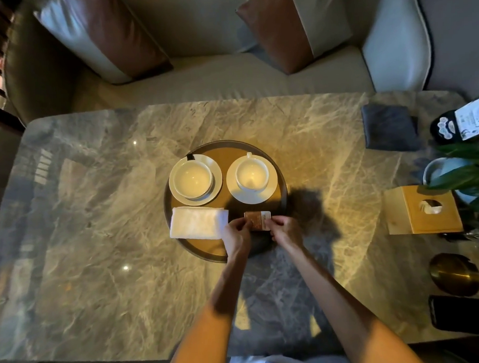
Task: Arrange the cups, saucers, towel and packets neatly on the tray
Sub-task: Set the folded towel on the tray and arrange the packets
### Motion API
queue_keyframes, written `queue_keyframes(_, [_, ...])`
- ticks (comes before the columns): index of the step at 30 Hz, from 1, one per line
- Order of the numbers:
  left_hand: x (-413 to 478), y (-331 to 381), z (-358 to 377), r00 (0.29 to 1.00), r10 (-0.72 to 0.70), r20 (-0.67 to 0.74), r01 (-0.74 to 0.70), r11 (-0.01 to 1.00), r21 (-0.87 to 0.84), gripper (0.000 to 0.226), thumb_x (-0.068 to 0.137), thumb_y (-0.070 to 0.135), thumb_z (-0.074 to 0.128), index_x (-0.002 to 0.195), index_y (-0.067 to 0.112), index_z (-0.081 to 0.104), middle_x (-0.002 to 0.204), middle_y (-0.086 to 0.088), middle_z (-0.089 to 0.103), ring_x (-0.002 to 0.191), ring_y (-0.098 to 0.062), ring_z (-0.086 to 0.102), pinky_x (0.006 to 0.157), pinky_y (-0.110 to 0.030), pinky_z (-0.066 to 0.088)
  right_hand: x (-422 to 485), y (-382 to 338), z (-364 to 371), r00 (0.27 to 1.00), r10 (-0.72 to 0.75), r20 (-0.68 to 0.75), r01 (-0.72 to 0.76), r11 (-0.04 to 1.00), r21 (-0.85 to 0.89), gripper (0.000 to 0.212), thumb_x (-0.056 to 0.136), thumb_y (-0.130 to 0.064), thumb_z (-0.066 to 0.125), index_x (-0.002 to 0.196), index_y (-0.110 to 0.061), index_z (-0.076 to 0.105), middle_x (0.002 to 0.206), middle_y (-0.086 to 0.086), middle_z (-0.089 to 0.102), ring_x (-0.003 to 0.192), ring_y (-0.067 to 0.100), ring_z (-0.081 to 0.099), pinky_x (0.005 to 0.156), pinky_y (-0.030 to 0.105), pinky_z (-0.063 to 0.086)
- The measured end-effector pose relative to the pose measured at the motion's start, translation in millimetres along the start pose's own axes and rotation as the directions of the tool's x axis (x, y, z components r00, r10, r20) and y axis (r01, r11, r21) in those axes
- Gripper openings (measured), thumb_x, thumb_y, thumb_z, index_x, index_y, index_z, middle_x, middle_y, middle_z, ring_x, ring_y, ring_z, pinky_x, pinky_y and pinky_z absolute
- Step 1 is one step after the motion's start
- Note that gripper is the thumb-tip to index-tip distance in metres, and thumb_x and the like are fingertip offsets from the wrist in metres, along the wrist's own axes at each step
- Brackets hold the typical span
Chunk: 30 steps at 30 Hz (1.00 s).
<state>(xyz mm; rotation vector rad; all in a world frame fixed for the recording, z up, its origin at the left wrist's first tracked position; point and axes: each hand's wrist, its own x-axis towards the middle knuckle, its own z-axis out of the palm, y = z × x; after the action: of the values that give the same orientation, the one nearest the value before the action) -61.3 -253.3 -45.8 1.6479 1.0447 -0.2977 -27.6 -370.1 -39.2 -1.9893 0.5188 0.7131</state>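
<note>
Pinching the packets (pixel 258 221) from both sides, left hand (pixel 236 233) and right hand (pixel 285 230) square them at the tray (pixel 283 196) near edge; uneven pressure could fan the stack.

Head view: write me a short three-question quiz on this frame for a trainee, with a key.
1. True or false: the towel lies on the tray, nearer the person than the left cup.
2. What do the left hand and right hand pinch between them? A) the towel B) the packets C) a spoon
3. How many cups stand on saucers?
Key: 1 true; 2 B; 3 two.
</note>
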Motion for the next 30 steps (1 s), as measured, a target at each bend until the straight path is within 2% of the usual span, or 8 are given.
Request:
queue_keyframes(6, [2.9,2.5,3.7,0.998,0.065,-0.001,-0.064,0.99,0.122,0.028,0.097,0.018,0.058,0.122,0.008,0.067,0.116,-0.008,0.071,0.107,-0.02,0.065,0.098,-0.036,0.052,0.6,-3.5,2.5,0.998,-0.05,-0.03,0.047,0.994,-0.094,0.034,0.096,-0.029,0.061,0.117,-0.003,0.069,0.104,0.016,0.073,0.093,0.03,0.07,0.086,0.045,0.056])
queue_keyframes(11, [0.4,5.1,4.7,0.996,0.088,-0.025,-0.081,0.977,0.198,0.026,0.097,0.017,0.057,0.118,0.006,0.068,0.11,-0.009,0.072,0.1,-0.019,0.065,0.082,-0.025,0.048,-2.8,-3.3,4.0,0.995,-0.088,-0.041,0.081,0.986,-0.143,0.031,0.096,-0.029,0.06,0.105,-0.002,0.074,0.089,0.016,0.075,0.081,0.03,0.07,0.071,0.037,0.054])
queue_keyframes(14, [0.7,5.1,4.4,0.996,0.09,-0.027,-0.082,0.971,0.224,0.025,0.097,0.017,0.058,0.115,0.005,0.069,0.106,-0.009,0.072,0.098,-0.02,0.066,0.081,-0.027,0.05,-2.8,-4.2,3.1,0.994,-0.088,-0.058,0.078,0.985,-0.152,0.029,0.096,-0.027,0.061,0.108,-0.003,0.074,0.092,0.015,0.075,0.083,0.029,0.071,0.072,0.037,0.055])
queue_keyframes(19, [0.2,4.1,6.9,0.994,0.103,-0.03,-0.093,0.965,0.247,0.025,0.097,0.013,0.057,0.119,0.004,0.066,0.113,-0.011,0.069,0.104,-0.021,0.064,0.091,-0.035,0.054,-2.6,-4.5,2.7,0.995,-0.073,-0.065,0.064,0.989,-0.134,0.028,0.095,-0.022,0.063,0.111,-0.002,0.071,0.099,0.016,0.074,0.089,0.031,0.07,0.082,0.045,0.057])
queue_keyframes(21, [0.3,3.8,7.6,0.993,0.116,-0.031,-0.105,0.962,0.252,0.026,0.096,0.01,0.056,0.12,0.004,0.066,0.114,-0.012,0.068,0.106,-0.023,0.063,0.093,-0.037,0.054,-1.8,-4.9,2.7,0.996,-0.067,-0.063,0.056,0.987,-0.15,0.025,0.094,-0.019,0.064,0.11,-0.001,0.071,0.099,0.017,0.074,0.09,0.032,0.07,0.082,0.044,0.057])
queue_keyframes(26, [-0.2,3.4,7.2,0.992,0.119,-0.039,-0.106,0.963,0.246,0.024,0.095,0.007,0.055,0.118,0.005,0.065,0.113,-0.012,0.068,0.105,-0.023,0.063,0.088,-0.032,0.052,-0.5,-6.9,2.9,0.999,-0.041,-0.027,0.036,0.982,-0.184,0.019,0.088,-0.012,0.064,0.103,-0.004,0.072,0.093,0.015,0.075,0.085,0.029,0.071,0.077,0.042,0.058])
queue_keyframes(30, [-1.0,2.8,7.3,0.993,0.108,-0.045,-0.095,0.969,0.229,0.024,0.093,0.005,0.056,0.115,0.005,0.065,0.108,-0.011,0.07,0.098,-0.018,0.063,0.078,-0.026,0.048,1.2,-6.4,5.5,1.0,-0.004,-0.007,0.003,0.986,-0.166,0.023,0.088,-0.012,0.064,0.109,-0.005,0.071,0.1,0.014,0.075,0.091,0.027,0.071,0.081,0.037,0.057])
